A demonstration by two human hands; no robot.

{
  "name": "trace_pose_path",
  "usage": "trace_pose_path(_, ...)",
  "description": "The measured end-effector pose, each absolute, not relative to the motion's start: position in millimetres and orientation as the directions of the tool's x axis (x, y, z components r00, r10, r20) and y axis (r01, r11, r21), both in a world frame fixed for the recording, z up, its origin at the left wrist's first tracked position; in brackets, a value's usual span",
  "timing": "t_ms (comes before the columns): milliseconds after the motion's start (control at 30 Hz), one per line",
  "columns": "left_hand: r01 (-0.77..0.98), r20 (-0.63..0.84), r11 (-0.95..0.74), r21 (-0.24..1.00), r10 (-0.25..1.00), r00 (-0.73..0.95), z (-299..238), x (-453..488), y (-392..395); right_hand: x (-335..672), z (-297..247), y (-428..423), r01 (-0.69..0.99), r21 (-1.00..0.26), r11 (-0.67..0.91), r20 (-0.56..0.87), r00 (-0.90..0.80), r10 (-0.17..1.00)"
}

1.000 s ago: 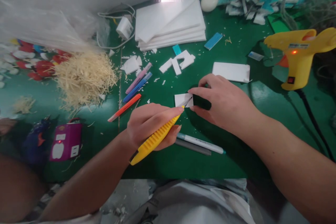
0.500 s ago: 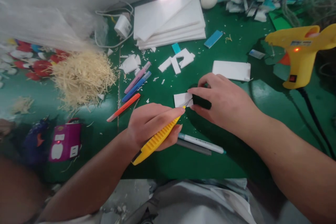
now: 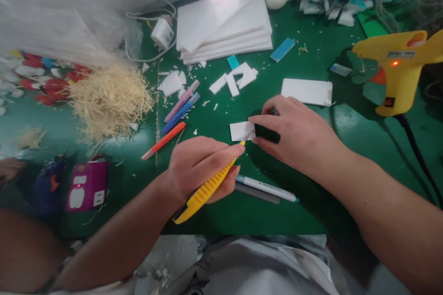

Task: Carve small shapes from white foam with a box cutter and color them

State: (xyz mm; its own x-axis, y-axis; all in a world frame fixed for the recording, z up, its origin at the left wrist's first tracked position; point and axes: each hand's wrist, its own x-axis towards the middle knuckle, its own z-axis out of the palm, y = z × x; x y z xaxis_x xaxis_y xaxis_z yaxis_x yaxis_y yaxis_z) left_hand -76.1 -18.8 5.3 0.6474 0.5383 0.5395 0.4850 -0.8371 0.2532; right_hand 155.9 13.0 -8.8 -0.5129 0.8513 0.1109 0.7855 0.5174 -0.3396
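My left hand [image 3: 204,163] is closed around a yellow utility knife [image 3: 207,187], its blade tip resting on a small white foam piece [image 3: 241,131]. The piece lies flat on the green table. At its right end, the thumb and fingers of my right hand [image 3: 294,124] pinch its edges. Just below my hands lie a white marker [image 3: 270,188] with a teal tip and a grey marker [image 3: 258,192]. A larger white foam block [image 3: 307,91] sits beyond my right hand.
A yellow hot glue gun [image 3: 398,71] with a lit orange light stands at right. Stacked white foam sheets [image 3: 224,27] are at the back. Pink, blue and orange markers [image 3: 164,140] lie left, near a straw pile [image 3: 110,101] and a purple box [image 3: 87,186]. Another person's hand [image 3: 10,169] shows far left.
Both hands keep nearly the same pose. The knife's rear end has dipped slightly toward me, with its blade still at the foam piece. The whole view has shifted a little.
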Motion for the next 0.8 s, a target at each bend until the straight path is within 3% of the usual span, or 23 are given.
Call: trace_pose_path(800,0.459,0.513,-0.849,0.262,0.525,0.679,18,-82,-23,156,-11,12,0.783,-0.344,0.518,0.136,-0.505,0.853)
